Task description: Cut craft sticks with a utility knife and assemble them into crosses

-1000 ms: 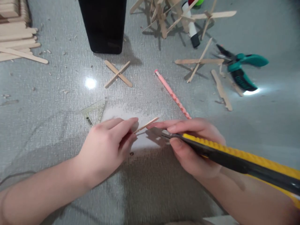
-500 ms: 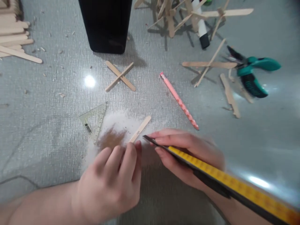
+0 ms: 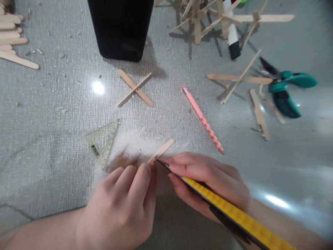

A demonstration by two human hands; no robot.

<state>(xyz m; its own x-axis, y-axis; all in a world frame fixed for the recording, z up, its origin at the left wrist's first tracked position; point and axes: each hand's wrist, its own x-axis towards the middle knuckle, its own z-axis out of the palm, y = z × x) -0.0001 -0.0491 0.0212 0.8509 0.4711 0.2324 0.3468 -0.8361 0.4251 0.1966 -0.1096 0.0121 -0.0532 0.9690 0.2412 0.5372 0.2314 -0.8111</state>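
My left hand (image 3: 122,205) lies knuckles-up near the bottom centre, fingers curled and pressing down one end of a wooden craft stick (image 3: 162,150) on the grey table (image 3: 52,121). My right hand (image 3: 208,180) grips a yellow and black utility knife (image 3: 229,211). The knife's blade tip touches the stick just beside my left fingertips. The stick's free end points up and to the right. A pale patch of shavings or dust (image 3: 130,142) lies under the stick.
A clear set square (image 3: 102,140) lies left of the stick, a pink pencil (image 3: 203,119) to its right. Two crossed sticks (image 3: 135,88), a black box (image 3: 121,27), glued stick frames (image 3: 208,17), teal pliers (image 3: 286,90), a glue tube (image 3: 231,34) and a stick pile (image 3: 13,38) surround them.
My left hand drew back toward me and turned knuckles-up, pinning the stick flat. The knife tip came onto the stick. The view shifted slightly.
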